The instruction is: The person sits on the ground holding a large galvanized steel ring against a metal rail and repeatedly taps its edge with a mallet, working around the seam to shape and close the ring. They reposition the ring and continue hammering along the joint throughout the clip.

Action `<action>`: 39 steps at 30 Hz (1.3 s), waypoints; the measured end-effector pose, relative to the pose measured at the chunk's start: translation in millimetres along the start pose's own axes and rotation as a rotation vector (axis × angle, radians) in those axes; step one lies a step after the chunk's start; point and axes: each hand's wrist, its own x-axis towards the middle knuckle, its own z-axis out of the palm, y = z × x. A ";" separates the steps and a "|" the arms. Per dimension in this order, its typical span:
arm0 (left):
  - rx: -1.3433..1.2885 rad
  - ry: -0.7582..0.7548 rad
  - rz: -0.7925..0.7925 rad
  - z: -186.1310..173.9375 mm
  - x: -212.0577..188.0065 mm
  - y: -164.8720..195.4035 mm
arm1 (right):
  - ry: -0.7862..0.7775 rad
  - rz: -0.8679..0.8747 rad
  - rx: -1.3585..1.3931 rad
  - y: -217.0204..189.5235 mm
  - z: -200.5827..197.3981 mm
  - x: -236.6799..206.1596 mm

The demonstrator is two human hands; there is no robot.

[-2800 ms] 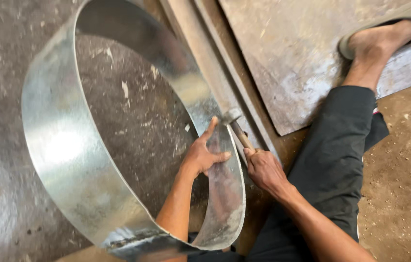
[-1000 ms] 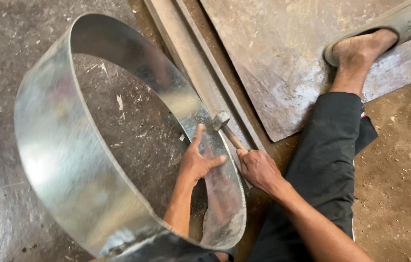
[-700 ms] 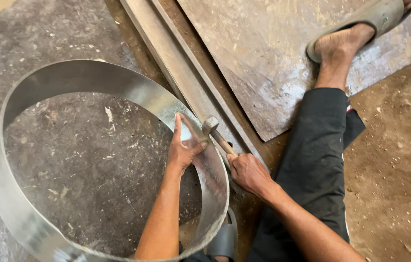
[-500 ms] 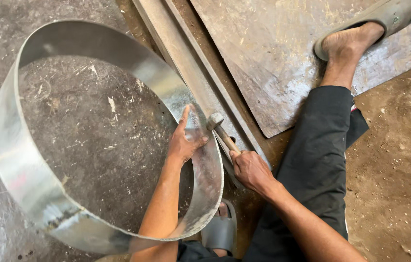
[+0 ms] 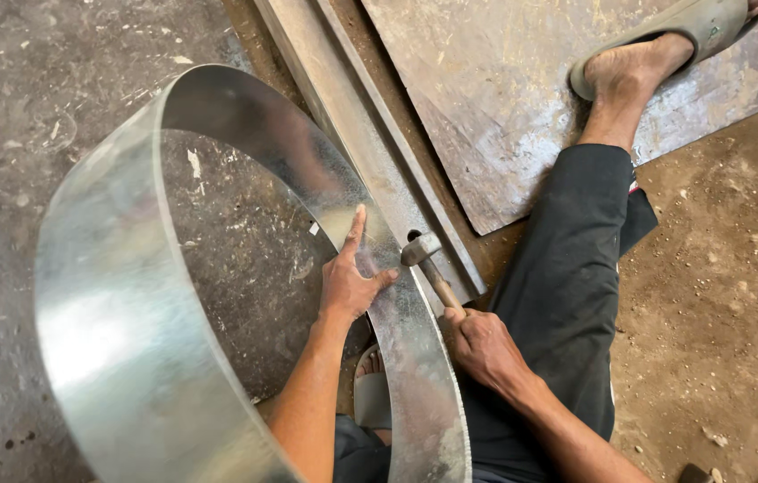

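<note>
A wide ring of shiny galvanised sheet metal (image 5: 119, 349) stands on edge on the floor around my left arm. My left hand (image 5: 349, 277) lies flat, fingers spread, on the inside of the ring's right wall. My right hand (image 5: 484, 346) is outside the ring, closed around the wooden handle of a small hammer (image 5: 425, 261). The hammer's steel head sits at the ring's upper rim, just right of my left fingers, over a long steel bar (image 5: 352, 116).
A large worn metal sheet (image 5: 522, 98) lies at the top right, with my right foot in a sandal (image 5: 665, 40) resting on it. My right leg in dark trousers (image 5: 567, 304) stretches beside the bar. My other sandalled foot (image 5: 370, 394) sits inside the ring. Bare dirt floor lies at right.
The ring has turned and tilted while my left hand stayed on its inner wall. The hammer head has kept near the rim, rising and dropping slightly.
</note>
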 end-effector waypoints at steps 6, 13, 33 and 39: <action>0.052 0.028 0.063 -2.9 3.6 -5.3 | 0.144 0.088 0.189 -10.8 -2.9 -7.6; 0.044 0.010 0.083 -4.4 6.9 -5.6 | 0.125 -0.107 0.083 -14.6 -3.8 7.3; 0.012 -0.017 0.124 -4.6 6.1 -4.8 | 0.131 -0.076 0.090 -8.1 3.5 6.4; 0.067 -0.081 -0.039 -5.3 7.2 -2.8 | 0.270 -0.165 0.221 -12.8 0.5 6.7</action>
